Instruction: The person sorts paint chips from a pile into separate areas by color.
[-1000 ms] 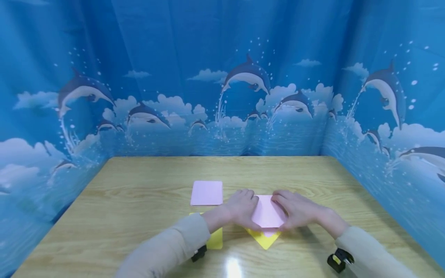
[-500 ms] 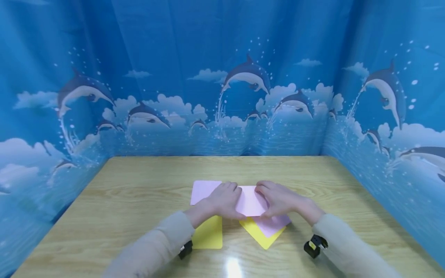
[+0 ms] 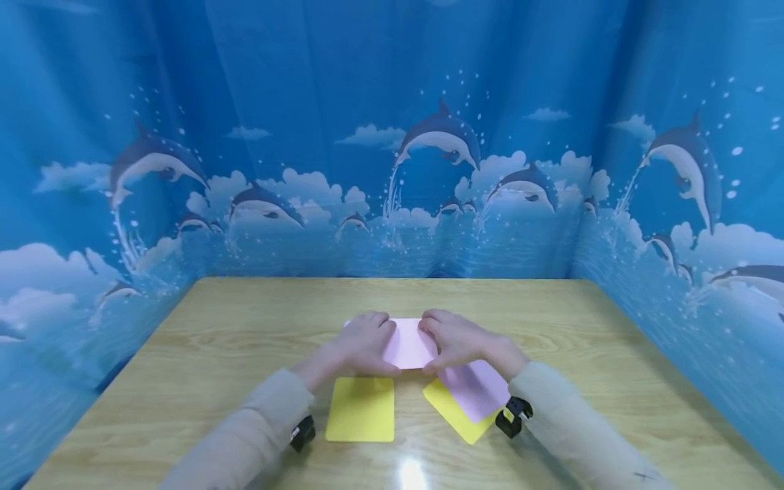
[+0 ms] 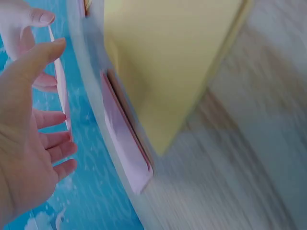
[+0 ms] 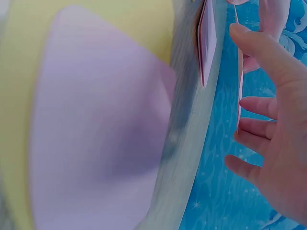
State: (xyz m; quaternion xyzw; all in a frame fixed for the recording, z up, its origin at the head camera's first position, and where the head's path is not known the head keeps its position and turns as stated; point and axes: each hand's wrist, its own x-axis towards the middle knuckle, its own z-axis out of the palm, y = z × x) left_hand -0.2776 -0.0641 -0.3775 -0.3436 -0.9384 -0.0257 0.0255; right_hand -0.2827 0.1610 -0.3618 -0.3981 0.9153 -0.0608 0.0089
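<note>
Both hands hold one thin square pink sheet (image 3: 410,344) by its sides, above the table. My left hand (image 3: 366,342) pinches its left edge between thumb and fingers. At the opposite edge, my right hand (image 3: 456,339) does the same. Seen edge-on in the left wrist view, the sheet (image 4: 62,88) is thin and flat. Below it a low pink stack (image 4: 123,136) lies on the table, mostly hidden behind my left hand in the head view. A second pink square (image 3: 479,388) lies turned on a yellow square (image 3: 446,405) under my right wrist.
A yellow square stack (image 3: 361,410) lies in front of my left hand, beside my left sleeve (image 3: 245,425). The wooden table (image 3: 257,306) ends at a blue dolphin-print curtain (image 3: 306,102) on the back and sides. Black wrist cameras hang under both wrists.
Both hands have carried the pink sheet left and slightly back, from over the turned yellow square to near the left pink stack. More of the pink square beneath has come into view.
</note>
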